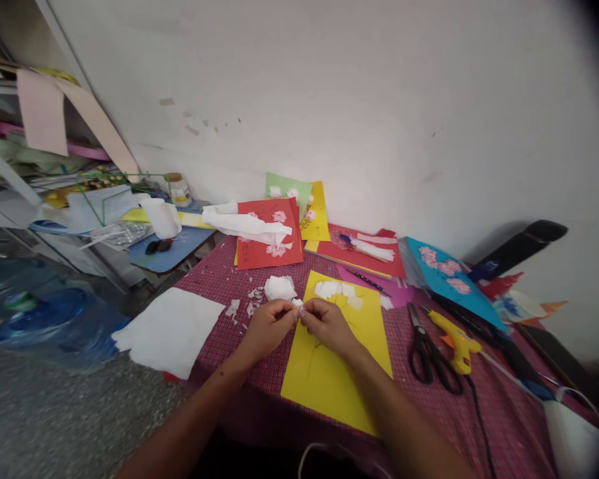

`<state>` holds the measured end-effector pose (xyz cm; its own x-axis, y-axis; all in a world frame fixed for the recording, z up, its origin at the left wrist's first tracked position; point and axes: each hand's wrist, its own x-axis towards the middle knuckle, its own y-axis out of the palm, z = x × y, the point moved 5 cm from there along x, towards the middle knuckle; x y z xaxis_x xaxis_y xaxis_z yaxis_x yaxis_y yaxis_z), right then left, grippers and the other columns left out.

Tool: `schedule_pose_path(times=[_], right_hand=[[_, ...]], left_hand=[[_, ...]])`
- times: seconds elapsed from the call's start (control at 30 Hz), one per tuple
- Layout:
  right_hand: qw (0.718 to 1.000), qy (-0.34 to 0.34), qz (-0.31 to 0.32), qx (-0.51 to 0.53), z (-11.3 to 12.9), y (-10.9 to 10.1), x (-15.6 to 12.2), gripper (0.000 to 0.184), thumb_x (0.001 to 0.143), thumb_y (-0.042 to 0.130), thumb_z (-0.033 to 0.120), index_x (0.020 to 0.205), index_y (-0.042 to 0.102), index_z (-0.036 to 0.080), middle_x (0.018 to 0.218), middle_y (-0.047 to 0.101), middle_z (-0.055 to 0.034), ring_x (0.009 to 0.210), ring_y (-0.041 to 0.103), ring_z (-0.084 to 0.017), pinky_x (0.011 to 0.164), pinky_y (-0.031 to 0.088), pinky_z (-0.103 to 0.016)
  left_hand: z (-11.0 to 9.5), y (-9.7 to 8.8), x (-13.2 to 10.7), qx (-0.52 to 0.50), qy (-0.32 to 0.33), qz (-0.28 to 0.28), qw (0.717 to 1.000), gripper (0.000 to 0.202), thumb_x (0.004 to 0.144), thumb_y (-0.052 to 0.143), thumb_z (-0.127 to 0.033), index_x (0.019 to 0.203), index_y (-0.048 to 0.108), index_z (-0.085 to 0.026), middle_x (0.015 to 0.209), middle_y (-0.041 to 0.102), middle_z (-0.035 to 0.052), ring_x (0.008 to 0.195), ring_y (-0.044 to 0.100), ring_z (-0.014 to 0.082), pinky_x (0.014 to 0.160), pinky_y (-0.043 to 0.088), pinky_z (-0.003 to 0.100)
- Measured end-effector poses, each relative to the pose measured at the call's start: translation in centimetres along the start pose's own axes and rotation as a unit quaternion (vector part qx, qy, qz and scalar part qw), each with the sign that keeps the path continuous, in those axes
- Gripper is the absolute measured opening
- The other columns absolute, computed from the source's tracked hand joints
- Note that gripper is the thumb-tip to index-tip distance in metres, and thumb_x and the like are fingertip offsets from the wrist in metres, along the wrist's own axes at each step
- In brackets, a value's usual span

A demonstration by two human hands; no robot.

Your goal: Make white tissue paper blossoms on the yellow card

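My left hand (pixel 273 324) and my right hand (pixel 328 323) meet above the left edge of a yellow sheet of paper (pixel 337 379). Pinched between the fingertips of both is a small white piece of tissue paper (pixel 297 303). Just beyond my left hand sits a white wad of tissue (pixel 280 287), with torn paper scraps (pixel 233 309) beside it on the cloth. Small white paper squares (pixel 328 289) lie at the top of the yellow sheet, which carries thin drawn lines partly hidden by my right hand.
Black scissors (pixel 430 352) and a yellow glue gun (pixel 455 339) with its cord lie at the right. A large white sheet (pixel 177 330) hangs over the table's left edge. Behind are red sheets with paper flowers (pixel 271 249), a pen (pixel 372 282) and a blue flower sheet (pixel 454 276).
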<state>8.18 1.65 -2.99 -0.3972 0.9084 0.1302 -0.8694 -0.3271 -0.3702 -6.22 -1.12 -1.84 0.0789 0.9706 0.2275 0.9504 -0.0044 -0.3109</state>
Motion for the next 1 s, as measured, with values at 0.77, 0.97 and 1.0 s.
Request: schedule_pose_path(times=[0.77,0.97,1.0], right_hand=[[0.999,0.035,-0.020,0.036,1.0,-0.8,0.2,0.016,0.075,0.055,0.022,0.061,0.052,0.017,0.053,0.048,0.0045,0.048,0.042,-0.009,0.047,0.033,-0.020],[0.998,0.045,-0.030,0.023,1.0,-1.0,0.3,0.017,0.075,0.055,0.022,0.060,0.052,0.017,0.051,0.049,0.0042,0.047,0.042,-0.009,0.047,0.033,-0.021],[0.998,0.047,-0.033,0.022,0.9,-1.0,0.3,0.017,0.075,0.055,0.022,0.060,0.052,0.017,0.051,0.049,0.0042,0.047,0.042,-0.009,0.047,0.033,-0.021]], left_hand=[[1.3,-0.1,0.1,-0.258,-0.104,-0.038,0.960,0.010,0.076,0.062,-0.023,0.070,0.061,-0.016,0.060,0.063,0.0002,0.054,0.054,0.0109,0.057,0.042,0.023],[2.3,-0.1,0.1,-0.317,-0.124,-0.067,0.938,0.010,0.074,0.063,-0.024,0.072,0.058,-0.016,0.061,0.063,0.0003,0.054,0.058,0.0126,0.055,0.044,0.024],[2.4,-0.1,0.2,-0.329,-0.128,-0.076,0.933,0.011,0.073,0.064,-0.025,0.071,0.057,-0.016,0.061,0.062,-0.0001,0.055,0.058,0.0128,0.055,0.045,0.024]])
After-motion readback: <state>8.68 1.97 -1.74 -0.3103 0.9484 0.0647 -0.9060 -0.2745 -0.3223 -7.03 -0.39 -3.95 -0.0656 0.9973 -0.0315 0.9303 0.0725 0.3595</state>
